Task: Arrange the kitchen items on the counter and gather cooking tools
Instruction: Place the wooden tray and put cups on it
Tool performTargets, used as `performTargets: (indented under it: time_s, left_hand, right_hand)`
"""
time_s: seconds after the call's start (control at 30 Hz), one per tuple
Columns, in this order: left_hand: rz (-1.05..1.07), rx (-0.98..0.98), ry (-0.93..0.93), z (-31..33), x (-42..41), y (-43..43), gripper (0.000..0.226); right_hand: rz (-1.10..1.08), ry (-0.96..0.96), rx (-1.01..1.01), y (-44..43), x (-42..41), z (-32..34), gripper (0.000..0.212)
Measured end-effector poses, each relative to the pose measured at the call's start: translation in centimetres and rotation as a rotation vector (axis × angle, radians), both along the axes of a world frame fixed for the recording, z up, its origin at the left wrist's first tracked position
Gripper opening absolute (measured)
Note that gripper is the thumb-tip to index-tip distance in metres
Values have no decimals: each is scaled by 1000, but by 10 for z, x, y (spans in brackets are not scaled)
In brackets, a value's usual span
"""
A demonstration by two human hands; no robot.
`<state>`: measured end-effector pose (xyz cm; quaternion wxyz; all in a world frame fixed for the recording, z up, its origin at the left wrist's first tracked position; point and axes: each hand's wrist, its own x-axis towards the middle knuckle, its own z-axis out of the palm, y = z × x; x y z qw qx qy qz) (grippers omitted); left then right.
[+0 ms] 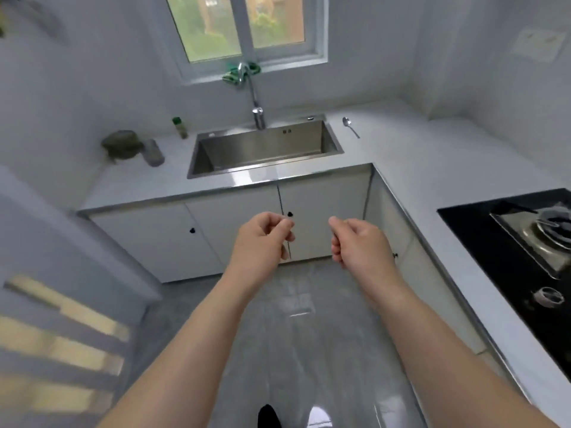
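Observation:
My left hand (264, 239) and my right hand (355, 242) are held out over the floor in front of the sink cabinet, fingers curled in, nothing in either. On the white counter (417, 162) a metal spoon (350, 126) lies right of the sink. Left of the sink stand a small green-capped bottle (180, 127), a dark green rounded pot-like item (121, 144) and a grey container (153, 152) leaning beside it. All of these are well beyond my hands.
A steel sink (265, 146) with a tall tap (256, 103) sits under the window. A black gas hob (525, 239) fills the right counter. White cabinet doors (241, 230) face me. A white appliance or door edge (46, 242) stands at the left.

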<state>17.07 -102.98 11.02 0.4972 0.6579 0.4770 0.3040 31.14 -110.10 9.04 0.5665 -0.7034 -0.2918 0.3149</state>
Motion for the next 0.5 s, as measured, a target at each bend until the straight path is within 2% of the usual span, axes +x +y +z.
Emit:
performTargets:
  time_s: [0.2, 0.37, 0.5]
  left_hand:
    - [104, -3, 81, -11, -102, 121, 15]
    - [201, -46, 84, -18, -170, 216, 13]
    - [262, -81, 58, -29, -193, 276, 13]
  right_hand:
    - [118, 106, -6, 138, -93, -12, 34]
    - [227, 80, -45, 240, -152, -10, 35]
    - [285, 74, -73, 310, -173, -13, 34]
